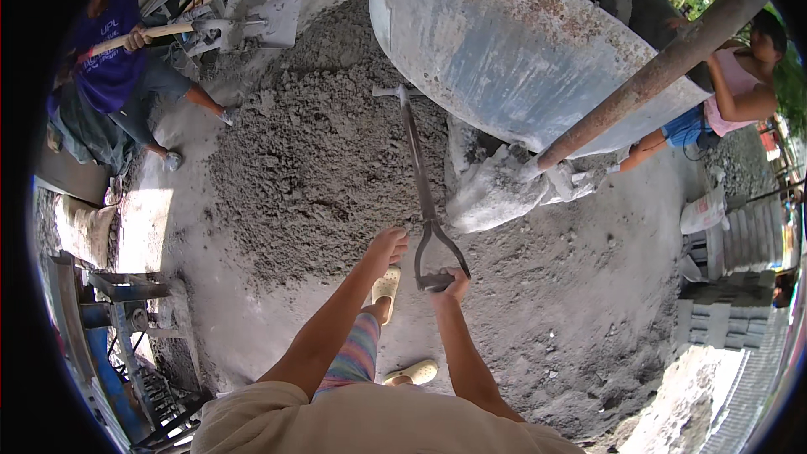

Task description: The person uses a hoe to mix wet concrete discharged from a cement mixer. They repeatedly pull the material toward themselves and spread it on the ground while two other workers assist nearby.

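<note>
A shovel (414, 155) stretches away from me over a heap of damp grey sand or mortar mix (311, 143). Its blade end is at the far side of the heap, near the big metal drum, and partly hidden. My right hand (456, 284) is closed around the grip of its split, D-shaped handle. To the left of the shaft, my left hand (388, 250) hangs free, fingers loosely bent, touching nothing that I can see.
A large rusty mixing drum (496, 42) with a slanting pole (647, 76) fills the upper right. Beneath it lies a dusty whitish sack (496, 197). At left a co-worker in purple (113, 50) holds another shovel (261, 18); another in pink (735, 97) stands beyond the drum. Concrete blocks (723, 324) are stacked right.
</note>
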`<state>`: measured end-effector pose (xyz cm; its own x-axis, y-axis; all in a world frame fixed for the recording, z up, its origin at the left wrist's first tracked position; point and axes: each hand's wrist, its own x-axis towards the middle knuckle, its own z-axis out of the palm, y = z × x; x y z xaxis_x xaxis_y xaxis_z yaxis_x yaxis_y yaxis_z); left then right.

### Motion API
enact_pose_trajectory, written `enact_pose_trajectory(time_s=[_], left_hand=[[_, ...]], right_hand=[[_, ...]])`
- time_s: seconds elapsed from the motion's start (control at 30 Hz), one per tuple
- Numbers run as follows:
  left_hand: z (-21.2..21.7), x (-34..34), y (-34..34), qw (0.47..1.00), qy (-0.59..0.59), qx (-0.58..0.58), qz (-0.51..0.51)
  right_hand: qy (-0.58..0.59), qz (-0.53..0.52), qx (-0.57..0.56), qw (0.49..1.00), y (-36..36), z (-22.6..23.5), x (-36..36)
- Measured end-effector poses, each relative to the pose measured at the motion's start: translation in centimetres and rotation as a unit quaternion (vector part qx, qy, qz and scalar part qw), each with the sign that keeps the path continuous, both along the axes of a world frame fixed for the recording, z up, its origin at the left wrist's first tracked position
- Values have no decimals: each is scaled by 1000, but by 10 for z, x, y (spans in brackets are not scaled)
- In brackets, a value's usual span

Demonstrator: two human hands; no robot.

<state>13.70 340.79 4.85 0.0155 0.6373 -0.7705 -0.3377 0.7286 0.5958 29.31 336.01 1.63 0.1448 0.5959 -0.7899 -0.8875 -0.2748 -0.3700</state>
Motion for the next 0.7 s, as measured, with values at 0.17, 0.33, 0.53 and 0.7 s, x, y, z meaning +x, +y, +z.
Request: enact_pose_trajectory(time_s=[0.17,0.33,0.53,0.7], left_hand=[[-47,3,1,995,-56,-68,-36],[-39,47,31,963,-231,-133,50],[-94,91,15,962,-237,-89,105],[-68,72,-2,923,-313,-91,204]], right_hand=[[-1,48,51,998,-31,76,-23],[-36,32,22,999,-124,100,24],[-290,165,59,941,-161,139,72],[-381,261,107,881,-132,212,54]])
